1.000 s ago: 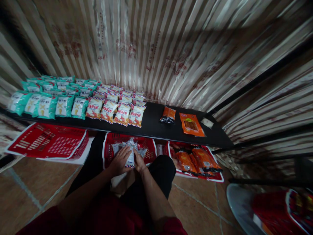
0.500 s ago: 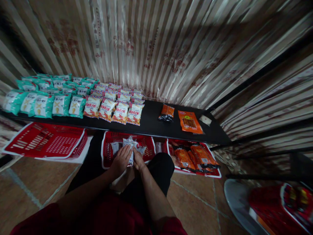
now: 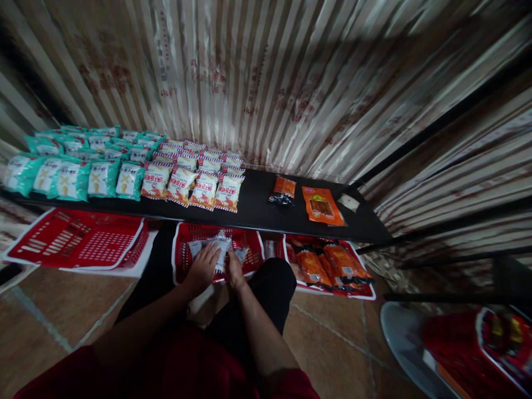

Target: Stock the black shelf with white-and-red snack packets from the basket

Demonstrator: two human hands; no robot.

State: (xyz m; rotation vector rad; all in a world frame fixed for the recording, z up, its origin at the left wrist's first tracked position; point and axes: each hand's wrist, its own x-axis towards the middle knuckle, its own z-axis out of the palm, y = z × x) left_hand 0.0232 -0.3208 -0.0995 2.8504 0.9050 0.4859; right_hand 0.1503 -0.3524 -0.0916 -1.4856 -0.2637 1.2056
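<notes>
Over the middle red basket [image 3: 178, 260], between my knees, both hands are on a small whitish snack bag [image 3: 223, 245]. My left hand [image 3: 203, 267] lies along the bag's left side, fingers together over its front. My right hand [image 3: 235, 269] grips the right edge; its fingertips are partly hidden. More pale bags [image 3: 240, 254] lie in the basket beneath. On the black shelf [image 3: 257, 208] just ahead stand rows of white and orange snack bags [image 3: 203, 189], with teal bags [image 3: 72, 180] to their left.
Further right on the shelf lie a dark-and-orange packet [image 3: 283, 189], a flat orange packet [image 3: 322, 206] and a small white piece [image 3: 349, 203]. A right basket [image 3: 363, 296] holds orange packets [image 3: 313, 269]. A left red basket [image 3: 75, 260] sits below the shelf. Striped curtain [image 3: 233, 83] hangs behind.
The bag in my hands has turned from upright to a more tilted, sideways position and sits slightly lower. My left hand has shifted a little left. The shelf's contents look the same.
</notes>
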